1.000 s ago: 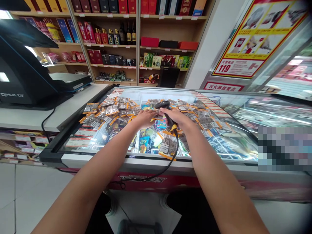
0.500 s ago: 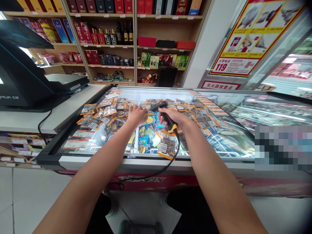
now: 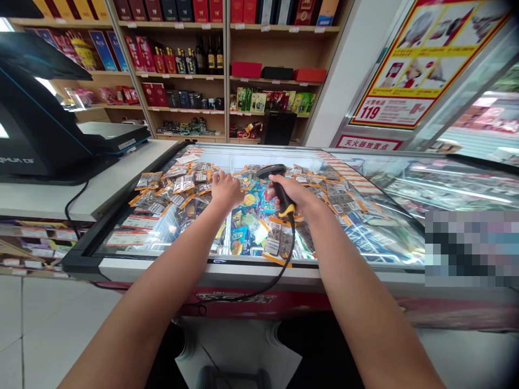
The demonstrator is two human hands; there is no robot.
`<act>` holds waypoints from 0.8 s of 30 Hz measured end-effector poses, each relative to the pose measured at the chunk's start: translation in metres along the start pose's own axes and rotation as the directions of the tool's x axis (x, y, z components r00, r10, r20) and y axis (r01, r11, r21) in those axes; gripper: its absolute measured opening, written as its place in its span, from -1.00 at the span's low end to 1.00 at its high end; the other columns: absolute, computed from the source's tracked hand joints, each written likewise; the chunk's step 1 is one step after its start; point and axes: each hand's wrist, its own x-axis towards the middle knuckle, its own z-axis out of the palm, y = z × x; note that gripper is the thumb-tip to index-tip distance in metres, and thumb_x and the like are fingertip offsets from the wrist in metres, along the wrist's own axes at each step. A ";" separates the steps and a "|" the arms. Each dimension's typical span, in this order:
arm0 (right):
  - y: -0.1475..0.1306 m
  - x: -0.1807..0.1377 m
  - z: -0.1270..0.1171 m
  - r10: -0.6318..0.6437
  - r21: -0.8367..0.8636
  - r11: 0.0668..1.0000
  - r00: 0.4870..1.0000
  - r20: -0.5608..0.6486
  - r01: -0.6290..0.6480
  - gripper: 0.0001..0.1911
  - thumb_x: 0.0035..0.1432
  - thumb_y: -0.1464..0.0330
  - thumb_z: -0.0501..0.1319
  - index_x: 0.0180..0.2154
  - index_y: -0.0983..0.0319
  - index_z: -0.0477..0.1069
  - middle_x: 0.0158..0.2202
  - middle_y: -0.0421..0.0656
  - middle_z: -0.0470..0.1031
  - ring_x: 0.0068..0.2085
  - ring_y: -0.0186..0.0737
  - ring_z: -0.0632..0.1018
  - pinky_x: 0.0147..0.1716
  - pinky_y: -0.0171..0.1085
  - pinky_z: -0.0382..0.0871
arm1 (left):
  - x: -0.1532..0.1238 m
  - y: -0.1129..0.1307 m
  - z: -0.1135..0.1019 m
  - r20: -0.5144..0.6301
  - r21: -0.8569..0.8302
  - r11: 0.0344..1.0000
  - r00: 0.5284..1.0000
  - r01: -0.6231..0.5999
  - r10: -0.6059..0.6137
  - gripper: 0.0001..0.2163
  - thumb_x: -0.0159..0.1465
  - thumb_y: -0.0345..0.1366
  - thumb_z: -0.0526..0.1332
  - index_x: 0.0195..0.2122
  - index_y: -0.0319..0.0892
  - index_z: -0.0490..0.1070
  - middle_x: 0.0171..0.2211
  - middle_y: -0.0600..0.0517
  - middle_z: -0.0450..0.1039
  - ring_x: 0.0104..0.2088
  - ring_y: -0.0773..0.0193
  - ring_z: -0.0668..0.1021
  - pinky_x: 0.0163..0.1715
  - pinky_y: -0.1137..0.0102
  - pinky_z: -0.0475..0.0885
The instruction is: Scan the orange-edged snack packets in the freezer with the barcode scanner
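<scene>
My right hand (image 3: 292,193) is wrapped round the handle of a black barcode scanner (image 3: 272,172) with a yellow band, held above the glass lid of a chest freezer (image 3: 251,266). Its black cable hangs over the freezer's front edge. My left hand (image 3: 225,189) rests knuckles up, fingers curled, on the small orange-edged snack packets (image 3: 178,183) spread over the lid. What its fingers hold, if anything, is hidden. Further packets (image 3: 336,194) lie to the right of the scanner.
A black till terminal (image 3: 36,124) stands on a white counter (image 3: 101,189) to the left. Wooden shelves (image 3: 227,75) with boxes and bottles line the back wall. A glass-door cabinet with a yellow poster (image 3: 409,70) stands on the right. The floor is tiled.
My left hand has drawn away from the scanner to the left and now sits on the packets. My right hand has lifted the scanner slightly.
</scene>
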 end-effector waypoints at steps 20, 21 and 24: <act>-0.001 0.015 -0.009 -0.080 0.379 0.906 0.956 -0.283 0.188 -0.75 0.49 0.21 0.12 -0.28 0.16 0.32 -0.57 -0.26 0.46 -0.66 -0.39 0.36 -0.67 -0.38 0.29 | 0.069 0.044 0.023 0.143 -0.256 0.935 0.947 -0.244 0.286 -0.33 0.48 -0.03 -0.01 0.56 -0.15 0.00 0.55 -0.23 0.04 0.53 -0.10 0.16 0.43 0.02 0.15; -0.001 0.014 -0.010 -0.080 0.362 0.914 0.958 -0.274 0.180 -0.75 0.49 0.21 0.12 -0.28 0.17 0.32 -0.57 -0.26 0.46 -0.66 -0.39 0.36 -0.67 -0.38 0.29 | 0.064 0.043 0.021 0.133 -0.242 0.934 0.945 -0.263 0.300 -0.34 0.47 -0.02 0.00 0.55 -0.14 0.04 0.53 -0.24 0.10 0.49 -0.12 0.23 0.41 0.05 0.20; -0.003 0.009 -0.011 -0.074 0.291 0.948 0.981 -0.180 0.125 -0.76 0.48 0.22 0.12 -0.26 0.18 0.36 -0.56 -0.23 0.47 -0.67 -0.37 0.36 -0.69 -0.38 0.29 | 0.045 0.034 0.012 0.113 -0.173 0.918 0.919 -0.356 0.378 -0.37 0.47 -0.01 0.01 0.51 -0.11 0.15 0.44 -0.24 0.22 0.37 -0.14 0.40 0.31 0.10 0.31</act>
